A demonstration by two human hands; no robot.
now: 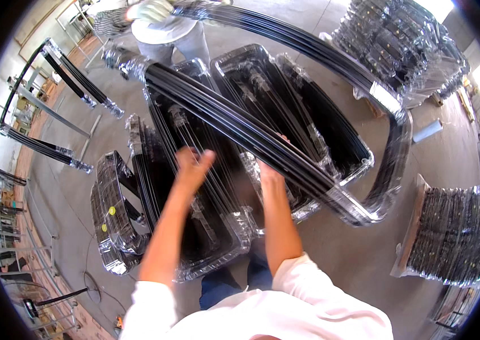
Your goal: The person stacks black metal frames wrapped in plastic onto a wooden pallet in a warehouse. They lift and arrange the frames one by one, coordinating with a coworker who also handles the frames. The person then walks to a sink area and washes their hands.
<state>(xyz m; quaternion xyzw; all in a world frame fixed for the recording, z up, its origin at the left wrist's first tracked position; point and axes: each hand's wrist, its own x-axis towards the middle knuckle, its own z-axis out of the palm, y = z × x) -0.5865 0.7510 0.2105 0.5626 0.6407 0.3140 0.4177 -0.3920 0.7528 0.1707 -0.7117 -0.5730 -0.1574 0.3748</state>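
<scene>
A large U-shaped bundle of black strips (pixel 234 122), its ends and corners bound in clear film, hangs at a slant before me. My right hand (pixel 269 168) reaches beneath its near bar, partly hidden, with fingertips showing on the far side. To the left, my left hand (pixel 193 163) is apart from that bundle, thumb and fingers spread, nothing visible in it. Below both hands stand several similar film-wrapped black bundles (pixel 211 260), packed side by side. Across from me, a co-worker's gloved hand (pixel 152 10) is at the far end of the raised bundle.
A tall wrapped stack (pixel 398 48) stands at the far right, and another wrapped stack (pixel 452 232) sits at the near right. A pale blue roll (pixel 427 131) lies on the floor between them. At left, a metal rack (pixel 53 107) carries more black bundles.
</scene>
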